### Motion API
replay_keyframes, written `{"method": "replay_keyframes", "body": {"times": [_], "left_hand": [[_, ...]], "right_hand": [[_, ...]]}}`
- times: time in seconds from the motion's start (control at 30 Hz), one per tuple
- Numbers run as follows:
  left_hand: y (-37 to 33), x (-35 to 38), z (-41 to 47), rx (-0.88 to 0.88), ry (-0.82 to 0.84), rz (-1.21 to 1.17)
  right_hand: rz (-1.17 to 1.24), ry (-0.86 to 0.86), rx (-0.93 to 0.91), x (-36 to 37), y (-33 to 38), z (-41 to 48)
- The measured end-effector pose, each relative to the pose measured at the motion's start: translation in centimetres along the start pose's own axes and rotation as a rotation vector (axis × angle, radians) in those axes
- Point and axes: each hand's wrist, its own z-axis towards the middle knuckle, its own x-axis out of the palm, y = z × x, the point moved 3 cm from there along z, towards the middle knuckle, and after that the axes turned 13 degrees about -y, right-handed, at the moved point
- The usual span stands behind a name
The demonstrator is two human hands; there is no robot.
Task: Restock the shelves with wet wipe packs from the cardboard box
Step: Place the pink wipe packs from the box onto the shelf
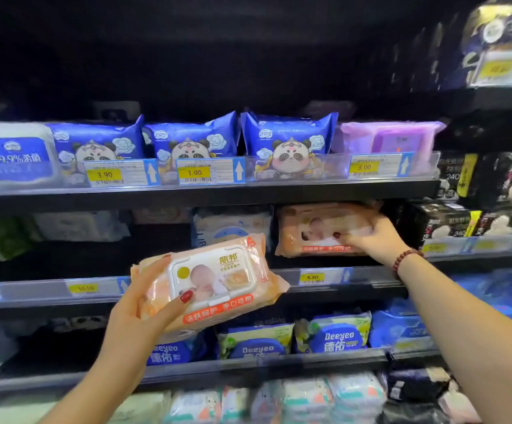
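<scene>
My left hand (144, 304) grips an orange wet wipe pack (218, 280) with a white lid and a baby picture, held tilted in front of the second shelf. A second orange wet wipe pack (313, 228) stands on that shelf (355, 281) to the right. My right hand (374, 240) holds it at its lower right corner, fingers curled over the front and thumb on the lid. The cardboard box is out of view.
The top shelf (206, 191) holds blue panda packs (288, 145), a white pack and a purple pack behind price tags. Pale packs sit behind the held pack. Blue Deeyeo packs (337, 335) fill the shelf below. Black packs (462, 221) stack at the right.
</scene>
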Motion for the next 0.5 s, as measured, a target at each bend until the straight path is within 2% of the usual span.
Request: {"method": "replay_keyframes", "body": {"times": [0.1, 0.2, 0.5], "left_hand": [[0.5, 0.1, 0.6, 0.009, -0.014, -0.001], [0.9, 0.2, 1.1, 0.006, -0.022, -0.003], [1.1, 0.5, 2.0, 0.027, -0.003, 0.018]], "right_hand": [[-0.285, 0.088, -0.119, 0.4, -1.4, 1.9], [-0.646, 0.078, -0.219, 0.4, -3.6, 3.8], [-0.817, 0.044, -0.268, 1.9, -3.1, 4.8]]}}
